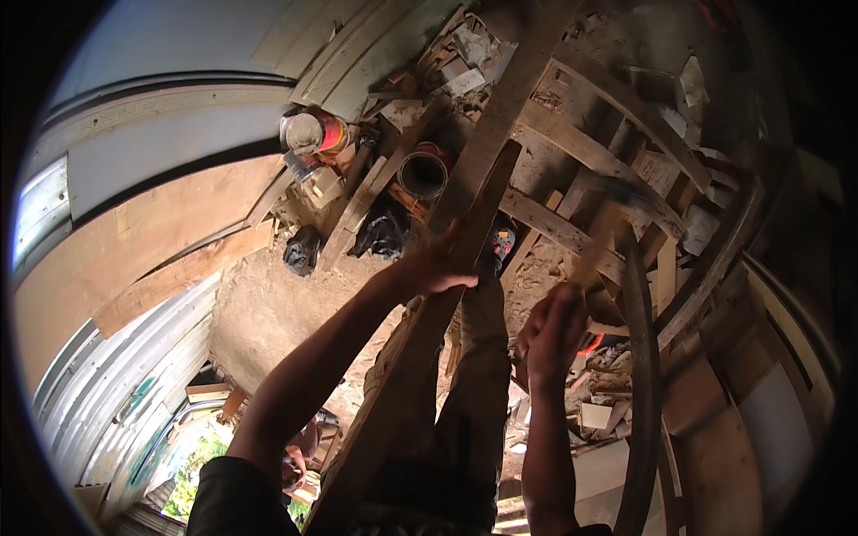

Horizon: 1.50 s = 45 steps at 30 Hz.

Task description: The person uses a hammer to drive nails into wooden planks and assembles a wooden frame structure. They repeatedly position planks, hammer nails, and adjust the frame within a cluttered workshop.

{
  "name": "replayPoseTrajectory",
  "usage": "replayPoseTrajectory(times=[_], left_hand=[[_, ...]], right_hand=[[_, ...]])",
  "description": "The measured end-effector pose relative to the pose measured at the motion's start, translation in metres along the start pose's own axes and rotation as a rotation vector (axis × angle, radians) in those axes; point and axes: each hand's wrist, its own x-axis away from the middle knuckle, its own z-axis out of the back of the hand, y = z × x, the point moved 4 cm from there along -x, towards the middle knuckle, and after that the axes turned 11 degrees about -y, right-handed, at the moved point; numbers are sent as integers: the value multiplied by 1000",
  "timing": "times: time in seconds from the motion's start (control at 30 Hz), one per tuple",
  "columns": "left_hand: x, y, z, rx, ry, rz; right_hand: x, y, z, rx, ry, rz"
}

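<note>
Left hand [438, 270] clasps long beam [490, 143] by its edges in front of legs, seemingly steadying it. Right hand [551, 329] grips blurred hammer [601, 241] by handle, head clear of beam's right edge.

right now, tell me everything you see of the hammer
The hammer has a pale, wood-looking handle and a darker, bluish-grey head, both blurred, so the head's shape is unclear. The right hand grips the handle; from there it slants up and rightward in the picture. Whether the head touches anything cannot be told.
</note>
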Motion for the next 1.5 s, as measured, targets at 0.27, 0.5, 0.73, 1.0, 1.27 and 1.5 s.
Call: replayPoseTrajectory(times=[0.27, 0.5, 0.73, 1.0, 1.27, 1.5], left_hand=[[20, 14, -16, 370, 45, -9], [28, -9, -38, 874, -183, 323], [20, -13, -36, 690, -23, 181], [19, -13, -34, 465, 25, 10], [20, -21, -36, 650, -4, 101], [32, 5, -30, 794, 11, 219]], right_hand=[[-11, -7, 2, 164, -110, -17], [-20, 8, -4, 796, -408, -69], [-23, 10, -13, 263, -129, 214], [-31, -7, 5, 691, -155, 439], [-15, -6, -6, 378, -192, 88], [0, -26, 9, 92, -226, -104]])
